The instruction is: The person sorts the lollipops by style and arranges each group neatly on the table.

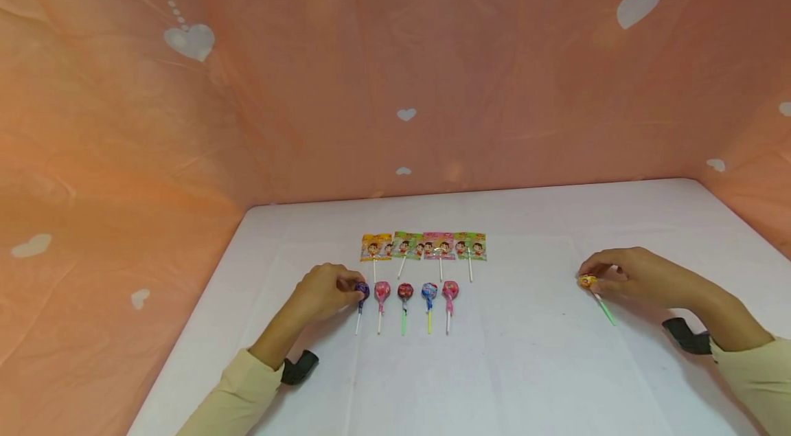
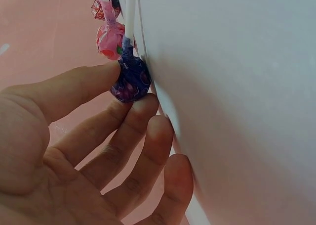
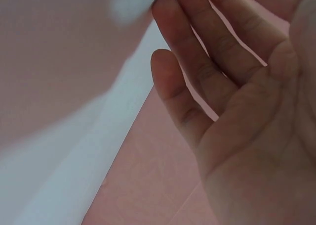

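Here, left hand (image 1: 324, 292): thumb and fingertips pinching purple lollipop (image 1: 362, 292), round glossy foil head, white stick toward wearer, leftmost in row on white table (image 1: 525, 367) | right hand (image 1: 624, 274): curled fingertips gripping yellow lollipop (image 1: 587, 281), green stick slanting down-right | flat packets (image 1: 423, 246): print unreadable

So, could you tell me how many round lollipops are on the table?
6: five lie in a row, purple, pink, red, blue, pink; a yellow one lies apart at the right hand.
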`<state>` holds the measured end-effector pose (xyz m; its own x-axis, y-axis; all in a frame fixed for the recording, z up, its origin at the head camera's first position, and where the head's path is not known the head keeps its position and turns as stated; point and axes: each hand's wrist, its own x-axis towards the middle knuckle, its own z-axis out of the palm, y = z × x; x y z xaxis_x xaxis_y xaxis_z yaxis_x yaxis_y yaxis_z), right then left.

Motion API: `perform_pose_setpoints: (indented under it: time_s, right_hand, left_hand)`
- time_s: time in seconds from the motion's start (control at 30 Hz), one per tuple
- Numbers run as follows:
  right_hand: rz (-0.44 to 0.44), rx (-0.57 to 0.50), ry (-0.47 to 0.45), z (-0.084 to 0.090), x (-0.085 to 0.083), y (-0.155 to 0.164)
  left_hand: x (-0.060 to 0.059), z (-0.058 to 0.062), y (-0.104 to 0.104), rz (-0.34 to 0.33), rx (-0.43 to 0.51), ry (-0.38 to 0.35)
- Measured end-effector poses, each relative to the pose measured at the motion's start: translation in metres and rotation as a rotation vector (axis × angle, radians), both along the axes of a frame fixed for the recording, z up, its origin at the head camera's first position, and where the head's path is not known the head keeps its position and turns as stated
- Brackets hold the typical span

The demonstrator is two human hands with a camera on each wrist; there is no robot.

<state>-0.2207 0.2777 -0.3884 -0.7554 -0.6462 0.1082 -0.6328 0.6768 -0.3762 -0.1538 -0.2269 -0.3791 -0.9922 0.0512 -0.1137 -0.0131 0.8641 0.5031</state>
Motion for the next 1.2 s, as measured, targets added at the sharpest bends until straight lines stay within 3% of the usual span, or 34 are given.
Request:
perform_pose_setpoints:
  time_s: [0.43,0.7,0.93,1.2]
  right_hand:
    - [0.046,-0.043,-0.018,0.003,0.002,-0.001]
    - [0.021,-0.063,0.024,0.007,0.005,-0.005]
    - [0.022,-0.081,0.044,0.006,0.007,-0.009]
    - [-0.012,-0.087,0.025,0.005,0.009,-0.015]
  left_hand:
    - [-0.001,-0.003,0.000,0.018,0.006,-0.001]
    - [-0.002,-0.003,0.000,0.027,-0.016,-0.010]
    - [0.000,0.001,-0.003,-0.002,-0.036,0.024]
    - [0.000,0.002,-0.004,-0.013,-0.046,0.022]
